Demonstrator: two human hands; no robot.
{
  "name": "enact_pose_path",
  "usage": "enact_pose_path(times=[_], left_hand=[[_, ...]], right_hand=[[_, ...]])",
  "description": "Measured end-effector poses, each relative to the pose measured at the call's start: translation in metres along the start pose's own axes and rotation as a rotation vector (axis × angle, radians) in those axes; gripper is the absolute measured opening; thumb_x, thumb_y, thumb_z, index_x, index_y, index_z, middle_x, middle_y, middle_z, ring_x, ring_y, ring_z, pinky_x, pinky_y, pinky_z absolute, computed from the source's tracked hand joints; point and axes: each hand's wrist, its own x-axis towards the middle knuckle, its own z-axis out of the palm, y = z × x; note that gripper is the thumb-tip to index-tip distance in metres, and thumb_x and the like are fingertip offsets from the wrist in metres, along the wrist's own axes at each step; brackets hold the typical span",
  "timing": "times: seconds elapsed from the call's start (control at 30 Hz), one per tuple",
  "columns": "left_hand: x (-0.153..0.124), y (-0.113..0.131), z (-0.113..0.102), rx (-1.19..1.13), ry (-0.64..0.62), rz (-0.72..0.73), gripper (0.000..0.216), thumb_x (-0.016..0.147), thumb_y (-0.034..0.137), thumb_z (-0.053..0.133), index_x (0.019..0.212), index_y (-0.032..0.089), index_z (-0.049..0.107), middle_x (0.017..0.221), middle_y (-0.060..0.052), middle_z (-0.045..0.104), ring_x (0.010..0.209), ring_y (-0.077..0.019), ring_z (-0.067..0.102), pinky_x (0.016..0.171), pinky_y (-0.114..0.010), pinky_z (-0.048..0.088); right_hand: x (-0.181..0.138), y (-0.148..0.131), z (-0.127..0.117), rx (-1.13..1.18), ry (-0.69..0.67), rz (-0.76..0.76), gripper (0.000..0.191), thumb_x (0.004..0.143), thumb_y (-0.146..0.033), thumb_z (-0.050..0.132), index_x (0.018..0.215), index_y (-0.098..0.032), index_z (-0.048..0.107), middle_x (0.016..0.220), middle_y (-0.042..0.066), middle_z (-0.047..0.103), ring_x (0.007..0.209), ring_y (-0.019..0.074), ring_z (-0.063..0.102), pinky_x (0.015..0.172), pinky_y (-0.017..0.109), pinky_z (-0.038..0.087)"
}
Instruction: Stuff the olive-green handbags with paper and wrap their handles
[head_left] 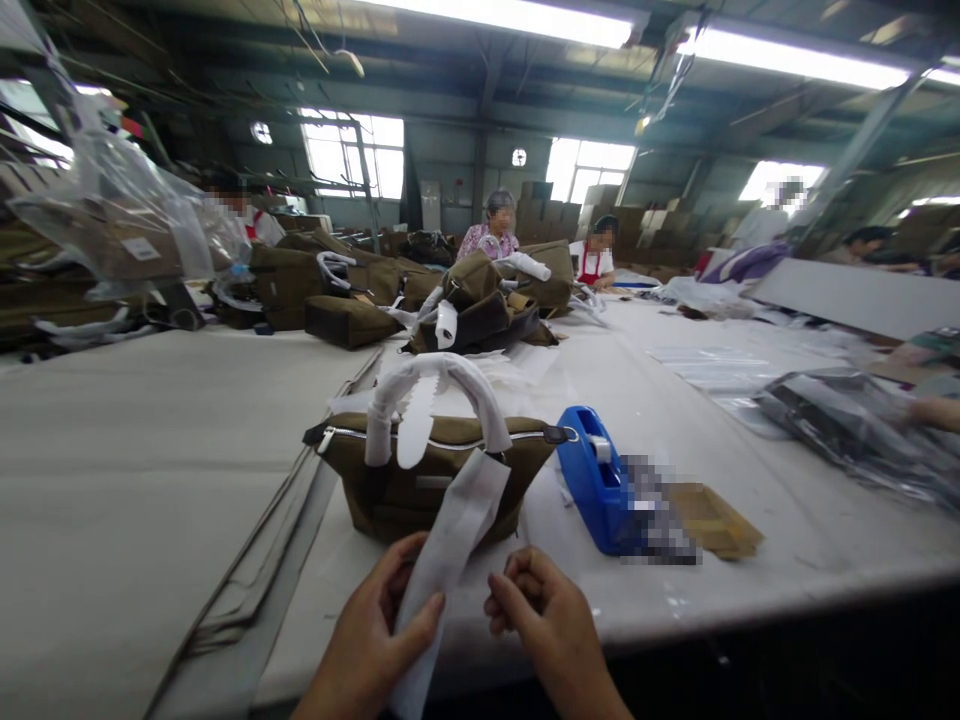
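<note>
Your left hand (375,632) pinches the white strip (459,528), lower centre; right hand (546,618) curled, can't tell if gripping. Yanking the strip could tip the bag (390,508).

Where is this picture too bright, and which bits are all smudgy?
Head view: ceiling lights and windows glare white; head view: the co-worker's hand at far right is smeary, while the brown bag up front looks clearer.

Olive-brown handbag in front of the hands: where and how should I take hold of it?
Probably best at the top of the wrapped handle, bringing the grip down from above: it arches over the zippered top of the handbag, whereas the white strip in the left hand crosses part of the front.
</note>
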Motion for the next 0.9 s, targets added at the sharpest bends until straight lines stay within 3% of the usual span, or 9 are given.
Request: enact_pose_path(times=[0.07, 0.2, 0.37, 0.5, 0.63, 0.73, 0.9], left_hand=[[-0.003, 0.002, 0.004, -0.002, 0.066, -0.010, 0.053, 0.078, 0.039, 0.069, 0.125, 0.018, 0.056, 0.112, -0.010, 0.076, 0.110, -0.0299, 0.071, 0.089, -0.034, 0.058], [-0.006, 0.005, 0.008, 0.043, 0.050, -0.014, 0.061, 0.079, 0.041, 0.066, 0.133, 0.017, 0.049, 0.108, -0.010, 0.077, 0.105, -0.0289, 0.073, 0.091, -0.036, 0.058], [-0.006, 0.007, 0.006, 0.056, 0.032, -0.007, 0.063, 0.080, 0.043, 0.066, 0.134, 0.017, 0.048, 0.109, -0.010, 0.077, 0.106, -0.0278, 0.072, 0.090, -0.033, 0.057], [-0.006, 0.002, 0.006, 0.038, 0.061, 0.001, 0.062, 0.078, 0.043, 0.068, 0.132, 0.018, 0.051, 0.112, -0.010, 0.076, 0.108, -0.0290, 0.071, 0.091, -0.034, 0.057], [-0.005, -0.002, 0.007, 0.038, 0.057, 0.006, 0.062, 0.079, 0.044, 0.067, 0.133, 0.018, 0.050, 0.116, -0.011, 0.075, 0.111, -0.0294, 0.070, 0.094, -0.036, 0.056], [-0.004, 0.000, 0.004, 0.047, 0.036, 0.001, 0.063, 0.080, 0.045, 0.067, 0.134, 0.017, 0.049, 0.117, -0.011, 0.075, 0.115, -0.0299, 0.068, 0.096, -0.036, 0.055], [-0.004, 0.004, 0.001, -0.070, -0.030, -0.054, 0.067, 0.079, 0.047, 0.071, 0.134, 0.018, 0.046, 0.111, -0.011, 0.076, 0.109, -0.0293, 0.070, 0.093, -0.036, 0.055]], right_hand=[[-0.012, -0.006, -0.002, 0.032, -0.002, -0.008, 0.044, 0.084, -0.061, 0.069, 0.083, -0.020, 0.053, 0.073, 0.007, 0.074, 0.068, 0.0207, 0.071, 0.068, 0.028, 0.054], [-0.029, -0.025, 0.004, 0.007, -0.004, -0.058, 0.037, 0.086, -0.055, 0.071, 0.089, -0.019, 0.063, 0.090, 0.009, 0.077, 0.092, 0.0253, 0.073, 0.083, 0.030, 0.054], [-0.022, -0.025, 0.006, -0.045, 0.066, -0.165, 0.027, 0.093, -0.043, 0.061, 0.107, -0.021, 0.067, 0.102, 0.008, 0.073, 0.083, 0.0199, 0.070, 0.077, 0.028, 0.055], [-0.007, -0.016, 0.007, -0.089, 0.005, -0.240, 0.027, 0.088, -0.024, 0.062, 0.112, -0.025, 0.073, 0.128, 0.007, 0.065, 0.095, 0.0197, 0.068, 0.072, 0.026, 0.055], [0.000, -0.016, 0.009, -0.099, 0.030, -0.277, 0.011, 0.087, -0.023, 0.066, 0.089, -0.022, 0.076, 0.116, 0.006, 0.071, 0.103, 0.0206, 0.067, 0.076, 0.024, 0.052], [-0.003, -0.019, 0.004, -0.117, 0.018, -0.285, 0.010, 0.088, -0.023, 0.065, 0.081, -0.020, 0.072, 0.104, 0.005, 0.074, 0.098, 0.0187, 0.068, 0.075, 0.023, 0.049], [-0.007, -0.016, -0.004, -0.052, -0.094, -0.098, 0.019, 0.085, -0.035, 0.069, 0.082, -0.016, 0.072, 0.095, 0.007, 0.074, 0.081, 0.0177, 0.067, 0.068, 0.024, 0.047]])
